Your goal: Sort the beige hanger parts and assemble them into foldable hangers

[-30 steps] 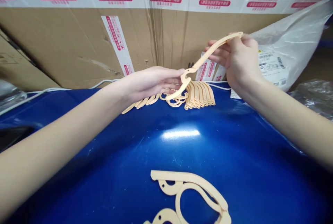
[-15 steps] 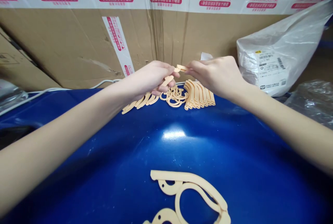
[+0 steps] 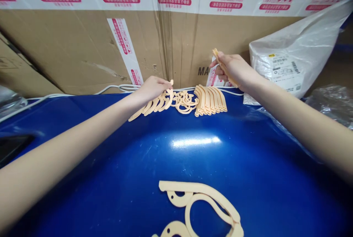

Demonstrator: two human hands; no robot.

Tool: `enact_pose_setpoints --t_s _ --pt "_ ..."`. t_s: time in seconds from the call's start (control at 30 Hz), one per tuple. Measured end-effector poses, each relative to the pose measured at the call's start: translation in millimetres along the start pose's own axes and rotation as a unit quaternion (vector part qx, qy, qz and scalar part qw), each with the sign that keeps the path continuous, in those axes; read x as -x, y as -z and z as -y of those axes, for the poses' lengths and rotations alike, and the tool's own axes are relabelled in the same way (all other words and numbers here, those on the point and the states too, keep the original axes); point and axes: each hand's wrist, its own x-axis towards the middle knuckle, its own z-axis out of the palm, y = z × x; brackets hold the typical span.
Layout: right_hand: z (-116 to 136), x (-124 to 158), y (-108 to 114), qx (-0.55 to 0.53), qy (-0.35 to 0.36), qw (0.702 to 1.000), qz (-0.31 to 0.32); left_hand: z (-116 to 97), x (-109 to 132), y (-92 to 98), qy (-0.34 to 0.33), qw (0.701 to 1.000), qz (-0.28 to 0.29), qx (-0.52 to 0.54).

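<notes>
Flat cream-coloured cut-out pieces lie fanned in a row (image 3: 193, 101) at the far side of a glossy blue surface (image 3: 110, 163). My left hand (image 3: 153, 87) is closed in a pinch on one curved piece at the left end of that row, touching the pile. My right hand (image 3: 233, 68) is raised above the right end of the row, fingers closed round a long narrow cream strip (image 3: 222, 66) held upright. A larger cream cut-out sheet (image 3: 201, 204) with holes and loops lies near me at the bottom.
A big cardboard box (image 3: 82, 49) with white and pink tape stands right behind the row. A white plastic bag with a label (image 3: 289, 60) sits at the right, crumpled clear plastic (image 3: 331, 104) beside it. A white cable (image 3: 82, 93) runs along the box's foot.
One second ago both hands held one long piece stretched between them. They came together, then parted: the left went down to the pile, the right rose with a strip.
</notes>
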Motion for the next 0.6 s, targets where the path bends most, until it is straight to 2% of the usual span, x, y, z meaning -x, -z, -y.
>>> enact_pose_setpoints --t_s 0.1,0.17,0.23,0.33,0.4,0.47,0.53,0.6 --pt "-2.0 2.2 -1.3 -0.001 0.001 1.0 -0.006 17.6 -13.9 -0.6 0.01 0.998 0.0 -0.064" --pt "-2.2 8.0 -0.1 0.045 0.034 0.998 -0.005 26.9 -18.5 -0.8 -0.004 0.994 -0.003 -0.105" --pt "-3.5 15.2 4.2 0.099 0.08 0.992 -0.014 32.4 -18.3 -0.4 -0.035 0.989 -0.012 -0.141" --pt "-11.7 25.4 14.7 0.156 0.151 0.976 -0.016 34.8 -10.6 0.1 -0.123 0.976 -0.02 -0.18" --pt "-22.0 31.0 21.4 0.223 0.22 0.95 -0.007 36.0 -3.2 0.2 -0.191 0.962 -0.002 -0.194" --pt "-34.2 36.0 25.6 0.305 0.288 0.908 -0.008 39.7 4.0 0.2 -0.24 0.95 0.026 -0.2" --pt "-45.6 40.5 26.8 0.37 0.325 0.87 -0.001 46.2 9.9 -0.3 -0.263 0.942 0.042 -0.203" --pt "-54.0 44.5 25.6 0.425 0.344 0.836 0.032 53.6 14.3 -2.0 -0.264 0.942 0.038 -0.204"
